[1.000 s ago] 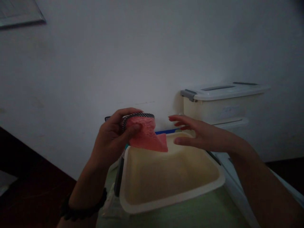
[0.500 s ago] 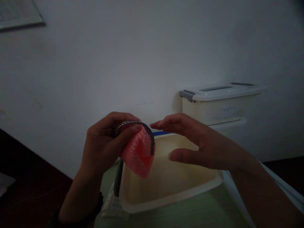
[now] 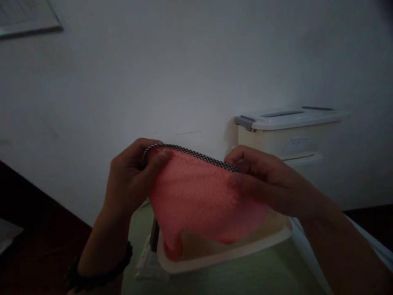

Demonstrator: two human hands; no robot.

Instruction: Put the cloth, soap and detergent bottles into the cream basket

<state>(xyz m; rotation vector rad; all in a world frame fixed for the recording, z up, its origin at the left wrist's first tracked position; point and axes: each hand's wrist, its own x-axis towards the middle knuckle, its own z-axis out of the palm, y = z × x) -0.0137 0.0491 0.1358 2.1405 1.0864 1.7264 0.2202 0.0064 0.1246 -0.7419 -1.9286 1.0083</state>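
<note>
A pink cloth [image 3: 199, 200] with a black-and-white checked border hangs spread between my two hands above a cream plastic tub [image 3: 227, 256]. My left hand [image 3: 132, 180] pinches the cloth's top left corner, thumb in front. My right hand [image 3: 260, 180] pinches the top right end of the checked edge. The cloth's lower tip dips into the tub's left side. A dark band sits on my left wrist.
A white lidded storage box [image 3: 288, 131] with grey latches stands against the white wall at the right. The tub rests on a pale green surface [image 3: 245, 278]. Dark floor lies at the lower left. A dark upright piece [image 3: 153, 235] shows beside the tub's left rim.
My right hand has closed on the cloth's free corner and pulled it right, so the bunched cloth is spread wide. My left hand kept its grip.
</note>
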